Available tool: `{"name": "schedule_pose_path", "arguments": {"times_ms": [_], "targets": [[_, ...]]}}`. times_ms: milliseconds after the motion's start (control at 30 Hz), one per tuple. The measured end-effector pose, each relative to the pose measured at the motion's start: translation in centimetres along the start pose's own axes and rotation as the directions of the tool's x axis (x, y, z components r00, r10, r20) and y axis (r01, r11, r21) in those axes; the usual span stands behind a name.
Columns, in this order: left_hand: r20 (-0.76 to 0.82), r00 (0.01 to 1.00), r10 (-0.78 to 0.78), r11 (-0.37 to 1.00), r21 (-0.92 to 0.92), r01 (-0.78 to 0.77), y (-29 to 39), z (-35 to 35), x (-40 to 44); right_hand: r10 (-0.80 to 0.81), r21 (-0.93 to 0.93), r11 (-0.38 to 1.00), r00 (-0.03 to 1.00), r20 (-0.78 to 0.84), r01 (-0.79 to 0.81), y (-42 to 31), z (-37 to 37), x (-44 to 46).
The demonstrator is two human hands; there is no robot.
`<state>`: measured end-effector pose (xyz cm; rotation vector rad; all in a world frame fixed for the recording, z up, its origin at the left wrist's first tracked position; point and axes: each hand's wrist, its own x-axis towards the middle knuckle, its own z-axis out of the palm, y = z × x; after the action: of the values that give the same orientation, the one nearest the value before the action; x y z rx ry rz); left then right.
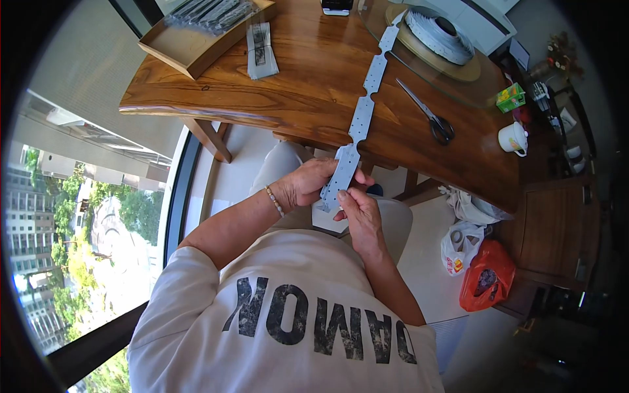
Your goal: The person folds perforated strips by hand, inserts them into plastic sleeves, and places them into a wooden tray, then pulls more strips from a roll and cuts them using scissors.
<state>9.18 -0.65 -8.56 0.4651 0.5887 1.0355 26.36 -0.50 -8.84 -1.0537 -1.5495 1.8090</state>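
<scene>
A long pale-blue strip (pixel 362 119) of notched, dotted segments runs from a large roll (pixel 440 36) at the back right across the wooden table (pixel 295 72) to my lap. My left hand (pixel 313 181) is closed around the near end of the strip from the left side. From the right, my right hand (pixel 360 213) pinches the strip's lower end, thumb on top. Beneath the hands a white piece (pixel 327 221) shows in part. Black-handled scissors (pixel 432 118) lie on the table to the right of the strip, their blades pointing up and left.
A shallow box (pixel 190 56) of plastic-wrapped items and a banded bundle (pixel 261 52) lie at the back left. A green box (pixel 510 97) and a lidded white cup (pixel 513 139) stand at the right. White and red bags (pixel 488 278) sit on the floor.
</scene>
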Motion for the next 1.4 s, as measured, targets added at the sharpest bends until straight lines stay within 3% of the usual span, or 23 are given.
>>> {"name": "schedule_pose_path", "arguments": {"times_ms": [267,400,533,633,800,900,1033,1167,1267,1400], "targets": [[0.060,0.997,0.054,0.996,0.065,-0.058,-0.8,0.4,0.4,-0.046,-0.055,0.997,0.999,-0.017,0.045,-0.1,-0.4,0.1],[0.055,0.998,0.029,0.998,-0.060,-0.025,-0.8,0.7,0.3,-0.074,0.012,0.997,0.997,-0.038,0.074,0.0,-0.2,0.2],[0.171,0.984,0.044,0.981,-0.192,-0.011,-0.5,0.9,0.1,-0.092,-0.003,0.996,0.995,-0.047,0.092,-0.3,-0.2,0.2],[0.090,0.992,0.093,0.994,0.046,-0.097,-1.1,0.6,0.3,-0.087,-0.003,0.996,0.996,-0.023,0.087,0.0,-0.4,0.3],[0.028,0.998,0.050,0.991,0.125,-0.053,-0.5,1.0,0.4,-0.045,-0.011,0.999,0.999,-0.015,0.045,-0.3,-0.7,0.5],[-0.093,0.972,0.215,0.935,0.305,-0.178,-0.2,1.5,0.2,-0.098,-0.136,0.986,0.995,0.021,0.099,-2.0,-1.8,0.9],[0.011,0.968,0.249,0.817,0.534,-0.217,2.0,1.9,-0.5,-0.175,-0.217,0.963,0.983,-0.061,0.158,-6.6,-4.7,1.9],[0.054,0.979,0.199,0.793,0.578,-0.193,1.9,2.3,-0.1,-0.375,-0.108,0.921,0.927,0.002,0.373,-7.8,-4.7,4.1],[0.083,0.970,0.230,0.758,0.610,-0.232,1.9,2.2,0.3,-0.043,0.177,0.984,0.956,0.290,-0.009,-7.6,-4.7,5.3],[0.107,0.975,0.196,0.771,0.597,-0.221,2.4,2.1,0.6,0.026,0.361,0.921,0.947,0.319,-0.147,-8.8,-4.2,5.4]]}}
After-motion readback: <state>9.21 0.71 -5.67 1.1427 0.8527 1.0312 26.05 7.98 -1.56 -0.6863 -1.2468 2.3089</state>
